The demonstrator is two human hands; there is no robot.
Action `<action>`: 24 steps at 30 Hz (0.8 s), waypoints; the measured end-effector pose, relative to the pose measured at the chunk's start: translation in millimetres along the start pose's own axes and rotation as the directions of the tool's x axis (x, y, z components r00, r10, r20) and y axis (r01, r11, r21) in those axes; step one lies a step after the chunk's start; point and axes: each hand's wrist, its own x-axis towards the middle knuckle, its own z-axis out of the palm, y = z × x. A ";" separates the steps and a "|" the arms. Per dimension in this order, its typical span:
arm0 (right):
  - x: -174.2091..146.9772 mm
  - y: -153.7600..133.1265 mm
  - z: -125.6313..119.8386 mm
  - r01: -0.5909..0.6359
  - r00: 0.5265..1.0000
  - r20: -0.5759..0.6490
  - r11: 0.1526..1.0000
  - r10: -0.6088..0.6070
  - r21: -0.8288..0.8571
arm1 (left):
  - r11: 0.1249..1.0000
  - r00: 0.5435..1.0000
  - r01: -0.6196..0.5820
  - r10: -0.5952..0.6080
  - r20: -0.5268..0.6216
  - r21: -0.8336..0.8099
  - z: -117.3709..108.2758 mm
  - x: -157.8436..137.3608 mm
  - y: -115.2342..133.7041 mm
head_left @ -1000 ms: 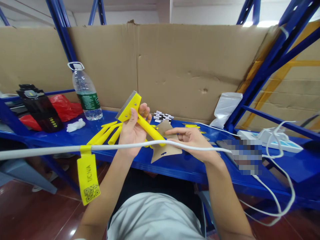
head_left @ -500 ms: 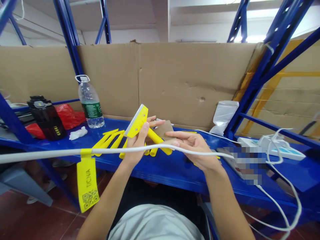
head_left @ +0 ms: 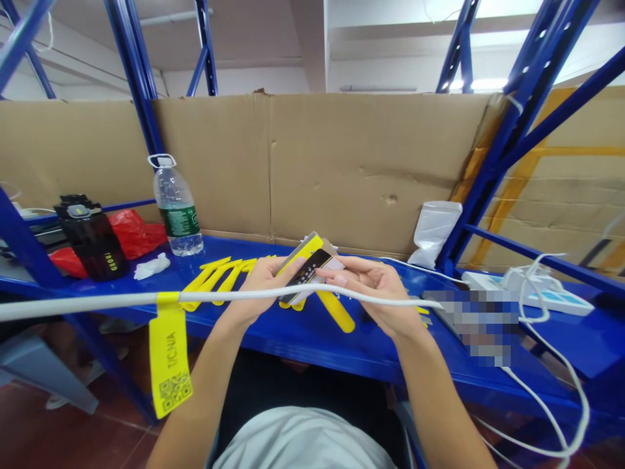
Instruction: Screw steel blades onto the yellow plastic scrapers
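Note:
My left hand (head_left: 261, 283) grips a yellow scraper (head_left: 316, 242) near its wide head, the thumb lying along it. The scraper's handle (head_left: 336, 312) slants down to the right, below the hands. Against the head lies a black and pale printed card (head_left: 307, 270), with a brown edge showing behind it. My right hand (head_left: 381, 286) pinches the card's right end, fingers closed. More yellow scraper handles (head_left: 208, 280) lie on the blue table left of and behind my left hand. A white cable crosses in front of both hands and hides parts of them.
A water bottle (head_left: 178, 208), a black flask (head_left: 90, 238), a red bag (head_left: 139, 234) and crumpled tissue (head_left: 152, 266) stand at left. At right are a white pouch (head_left: 432, 234), a power strip (head_left: 561, 296) and a blurred-out flat device (head_left: 481, 326). Cardboard (head_left: 342, 169) walls the back.
The scraper head has come down and turned rightward. The card, earlier brown side showing beside the scraper, now lies across the head with its printed face visible.

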 end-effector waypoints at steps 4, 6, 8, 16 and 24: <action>2.6 3.9 -1.9 0.102 0.994 -0.032 0.989 -0.106 -0.105 | 0.994 0.999 0.036 -0.032 0.042 -0.101 -1.0 0.5 -1.3; 4.4 7.9 -1.0 0.115 0.990 -0.058 0.977 -0.127 -0.182 | 0.990 0.999 0.026 -0.023 0.025 -0.137 -3.3 1.3 -4.4; 5.0 10.9 3.3 0.055 0.998 0.010 0.982 -0.054 -0.179 | 0.988 1.000 -0.001 -0.001 -0.012 -0.152 -6.2 2.5 -8.0; 1.9 16.5 29.1 -0.153 0.966 0.207 0.988 0.157 -0.038 | 0.972 0.998 0.028 -0.039 -0.042 -0.233 -4.2 6.1 -8.1; 6.4 17.3 24.2 -0.065 0.990 0.127 0.998 0.062 0.020 | 0.887 1.000 0.014 -0.020 -0.007 -0.462 -4.9 9.3 -6.6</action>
